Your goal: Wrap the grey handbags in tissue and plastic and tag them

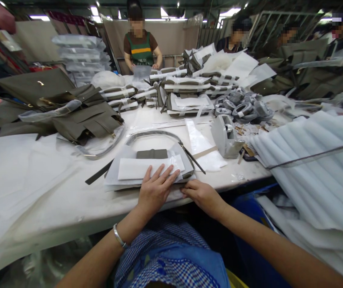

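In front of me on the table lies an olive-grey handbag point(151, 153), flat and partly covered by thin white wrapping sheet. Its handle point(156, 133), sleeved in clear plastic, arches away from me. A folded white foam piece point(131, 169) rests on top of the bag. My left hand point(157, 186) presses down on that foam with fingers spread. At the bag's lower right corner, my right hand point(203, 195) is closed, its fingertips together by the sheet's edge; what they grip is hidden. A dark loose strap end point(193, 159) sticks out on the right side.
Unwrapped olive bags point(90, 120) pile up at left. Packed bags point(187, 86) and grey strap coils point(241, 106) fill the back. A grey tape dispenser point(223, 138) stands right of centre, near stacked foam sheets point(315, 144). A co-worker point(141, 48) stands across the table.
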The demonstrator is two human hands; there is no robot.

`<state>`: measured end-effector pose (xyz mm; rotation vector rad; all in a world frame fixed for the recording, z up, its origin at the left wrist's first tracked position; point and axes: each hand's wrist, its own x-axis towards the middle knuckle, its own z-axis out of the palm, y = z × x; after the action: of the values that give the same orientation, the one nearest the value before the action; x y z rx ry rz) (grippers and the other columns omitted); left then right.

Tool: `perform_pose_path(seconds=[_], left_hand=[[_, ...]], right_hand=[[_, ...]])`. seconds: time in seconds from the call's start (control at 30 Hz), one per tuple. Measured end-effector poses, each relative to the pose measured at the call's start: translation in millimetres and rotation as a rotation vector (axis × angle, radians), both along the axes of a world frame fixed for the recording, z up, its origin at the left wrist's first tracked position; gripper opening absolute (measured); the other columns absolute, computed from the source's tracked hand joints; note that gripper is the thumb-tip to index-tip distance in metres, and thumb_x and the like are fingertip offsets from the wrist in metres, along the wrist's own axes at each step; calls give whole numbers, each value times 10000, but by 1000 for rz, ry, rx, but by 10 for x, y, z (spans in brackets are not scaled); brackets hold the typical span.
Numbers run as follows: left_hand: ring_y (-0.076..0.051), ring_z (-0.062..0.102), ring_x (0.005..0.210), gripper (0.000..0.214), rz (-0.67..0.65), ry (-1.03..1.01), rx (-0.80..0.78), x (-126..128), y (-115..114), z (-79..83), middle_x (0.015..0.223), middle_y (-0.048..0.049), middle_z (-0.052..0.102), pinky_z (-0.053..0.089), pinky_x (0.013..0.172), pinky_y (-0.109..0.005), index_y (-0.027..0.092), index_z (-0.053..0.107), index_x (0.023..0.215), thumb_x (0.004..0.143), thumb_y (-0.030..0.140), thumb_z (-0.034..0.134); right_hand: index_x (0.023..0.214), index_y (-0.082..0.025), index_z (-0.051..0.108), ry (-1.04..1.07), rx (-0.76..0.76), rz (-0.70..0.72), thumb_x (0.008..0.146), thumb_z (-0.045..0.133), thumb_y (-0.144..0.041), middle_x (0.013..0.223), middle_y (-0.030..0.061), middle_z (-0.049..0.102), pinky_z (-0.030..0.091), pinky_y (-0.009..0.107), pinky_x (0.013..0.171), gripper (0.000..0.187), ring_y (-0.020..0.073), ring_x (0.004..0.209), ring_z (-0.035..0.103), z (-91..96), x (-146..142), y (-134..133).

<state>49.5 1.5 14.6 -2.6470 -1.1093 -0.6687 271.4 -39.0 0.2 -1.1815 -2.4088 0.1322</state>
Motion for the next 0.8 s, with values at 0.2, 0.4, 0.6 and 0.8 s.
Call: perform_pose_path(seconds=[0.2,0.4,0.6,0.8], left_hand=[[-263,460,1347,491,6,0,17,2,-6,30,1468,17,482,257,1167,-539,343,411,1450,973,300,519],[-260,447,1357,507,4,10,1,5,-14,53,1477,13,471,258,1168,-542,336,396,1459,968,280,511],[-271,396,1392,589,-5,11,-40,-11,-24,62,1515,12,418,222,1184,-556,325,362,1478,927,291,568],[-266,388,1398,561,3,19,-21,-14,-9,26,1513,6,419,216,1190,-548,334,360,1478,952,335,553]], right_hand=[[862,-172,671,-94,131,-48,967,525,-197,820,48,633,488,274,683,182,171,764,582,31,-96,-3],[1004,-161,652,-37,293,-35,994,476,-201,952,79,698,504,286,769,180,176,852,626,-67,-99,-13],[1077,-143,654,-39,329,8,976,515,-179,977,83,723,535,333,798,175,199,858,641,-135,-76,28],[1081,-161,680,8,308,28,973,526,-189,993,80,724,528,343,797,191,209,893,625,-95,-112,53]])
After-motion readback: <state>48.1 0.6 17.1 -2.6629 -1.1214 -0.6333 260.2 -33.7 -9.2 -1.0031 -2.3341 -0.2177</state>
